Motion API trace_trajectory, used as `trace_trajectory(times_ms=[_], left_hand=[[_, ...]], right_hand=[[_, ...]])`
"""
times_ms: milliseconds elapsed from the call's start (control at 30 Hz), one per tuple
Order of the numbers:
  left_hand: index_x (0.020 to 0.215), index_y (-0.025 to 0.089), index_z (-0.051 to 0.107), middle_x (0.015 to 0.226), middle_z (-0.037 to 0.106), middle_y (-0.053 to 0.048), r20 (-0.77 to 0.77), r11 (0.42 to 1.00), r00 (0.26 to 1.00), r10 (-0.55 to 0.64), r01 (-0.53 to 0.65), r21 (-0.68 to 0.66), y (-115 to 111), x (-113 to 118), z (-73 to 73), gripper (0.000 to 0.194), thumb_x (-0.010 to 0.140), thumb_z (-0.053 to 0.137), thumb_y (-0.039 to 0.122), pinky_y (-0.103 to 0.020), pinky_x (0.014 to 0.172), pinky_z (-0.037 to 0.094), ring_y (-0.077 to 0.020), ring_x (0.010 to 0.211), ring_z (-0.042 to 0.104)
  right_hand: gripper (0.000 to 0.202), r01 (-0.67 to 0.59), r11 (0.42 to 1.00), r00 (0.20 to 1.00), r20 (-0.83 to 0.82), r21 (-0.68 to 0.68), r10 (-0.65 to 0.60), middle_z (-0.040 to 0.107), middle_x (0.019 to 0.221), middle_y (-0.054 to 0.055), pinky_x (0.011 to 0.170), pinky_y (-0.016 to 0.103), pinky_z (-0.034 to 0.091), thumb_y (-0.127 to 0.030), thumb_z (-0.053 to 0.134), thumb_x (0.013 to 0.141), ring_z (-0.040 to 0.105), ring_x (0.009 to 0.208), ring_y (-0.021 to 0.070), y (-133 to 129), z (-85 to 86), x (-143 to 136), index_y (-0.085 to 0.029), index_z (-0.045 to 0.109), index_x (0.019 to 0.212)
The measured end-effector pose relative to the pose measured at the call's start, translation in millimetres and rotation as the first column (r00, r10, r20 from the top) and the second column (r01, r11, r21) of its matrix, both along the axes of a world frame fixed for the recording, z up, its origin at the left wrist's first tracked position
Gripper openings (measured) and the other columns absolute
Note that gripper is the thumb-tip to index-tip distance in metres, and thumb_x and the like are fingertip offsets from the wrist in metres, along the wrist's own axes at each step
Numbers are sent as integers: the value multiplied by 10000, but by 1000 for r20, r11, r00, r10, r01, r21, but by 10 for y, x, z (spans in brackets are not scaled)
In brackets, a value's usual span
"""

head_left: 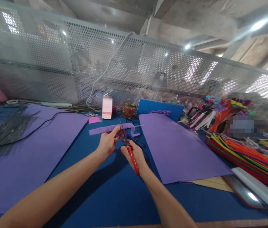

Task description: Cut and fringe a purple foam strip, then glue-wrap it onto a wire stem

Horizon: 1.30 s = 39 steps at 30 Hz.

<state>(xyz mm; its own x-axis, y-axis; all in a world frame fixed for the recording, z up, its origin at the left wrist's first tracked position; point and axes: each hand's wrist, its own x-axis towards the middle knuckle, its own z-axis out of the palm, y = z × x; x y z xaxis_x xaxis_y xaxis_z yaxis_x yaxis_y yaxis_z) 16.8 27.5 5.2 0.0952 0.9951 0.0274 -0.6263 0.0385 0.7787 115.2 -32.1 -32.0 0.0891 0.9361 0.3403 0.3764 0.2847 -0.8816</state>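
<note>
My left hand (109,141) pinches a narrow purple strip (99,130) between thumb and fingers, a little above the blue table. One end of the strip reaches out to the left; a thin cut piece curls down at the right. Red-handled scissors (133,160) are in my right hand (136,153), fingers closed round the handles. Their blades point up and away, across the strip beside my left fingertips. Whether the blades touch the strip is too small to tell.
Purple sheets (179,145) lie right and left (46,142). A phone (107,107) stands upright behind my hands, near a brown jar (129,110). Coloured pipe cleaners (250,155) and a white bar (259,190) are at right. A black cable (42,125) crosses the left sheet.
</note>
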Motion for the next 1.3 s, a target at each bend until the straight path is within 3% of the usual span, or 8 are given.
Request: trace_trajectory(times_ms=[167, 333, 633, 800, 1167, 1300], left_hand=[[549, 126, 623, 516, 592, -26, -52, 995, 997, -62, 66, 74, -34, 33, -69, 205, 524, 740, 291, -271, 515, 438, -132, 511, 547], [580, 116, 626, 539, 595, -20, -55, 994, 995, -83, 87, 61, -62, 38, -77, 230, 529, 742, 308, -263, 537, 439, -124, 527, 546], [605, 117, 638, 562, 609, -18, -38, 997, 996, -78, 79, 24, -83, 47, -83, 246, 504, 759, 306, -268, 602, 443, -120, 561, 555], [598, 119, 639, 583, 620, -22, -22, 998, 998, -62, 62, -7, -96, 51, -54, 272, 458, 780, 305, -263, 597, 443, -117, 569, 560], [590, 108, 644, 579, 623, -27, -22, 998, 998, -61, 60, -28, -95, 40, -44, 265, 464, 775, 301, -256, 588, 445, -113, 560, 561], [569, 105, 639, 564, 624, -34, -10, 998, 998, -55, 54, -38, -90, 33, -40, 265, 457, 774, 304, -260, 590, 454, -118, 554, 566]], right_hand=[[469, 33, 999, 999, -22, -14, -33, 428, 516, -51, 463, 221, 364, -503, 525, 732, 388, 469, 97, 22, -30, 21, -142, 581, 1026], [438, 23, 1000, 1000, 0, -16, -23, 414, 499, -59, 455, 214, 347, -482, 503, 750, 383, 447, 92, 6, -5, 27, -139, 572, 1014], [366, 79, 996, 996, -40, -41, -80, 425, 522, -27, 429, 220, 290, -506, 412, 791, 366, 458, 91, -34, 72, -23, -168, 480, 666], [378, 91, 995, 994, -53, -41, -93, 411, 503, -25, 424, 227, 286, -502, 416, 789, 355, 454, 88, -25, 72, -36, -180, 420, 592], [397, 56, 997, 987, -149, -53, -63, 340, 456, -56, 362, 211, 234, -533, 415, 791, 290, 393, 69, -14, 48, -60, -168, 462, 641], [410, 53, 998, 990, -129, -45, -58, 380, 473, -53, 378, 205, 262, -555, 423, 778, 326, 405, 74, -10, 27, -46, -170, 489, 653]])
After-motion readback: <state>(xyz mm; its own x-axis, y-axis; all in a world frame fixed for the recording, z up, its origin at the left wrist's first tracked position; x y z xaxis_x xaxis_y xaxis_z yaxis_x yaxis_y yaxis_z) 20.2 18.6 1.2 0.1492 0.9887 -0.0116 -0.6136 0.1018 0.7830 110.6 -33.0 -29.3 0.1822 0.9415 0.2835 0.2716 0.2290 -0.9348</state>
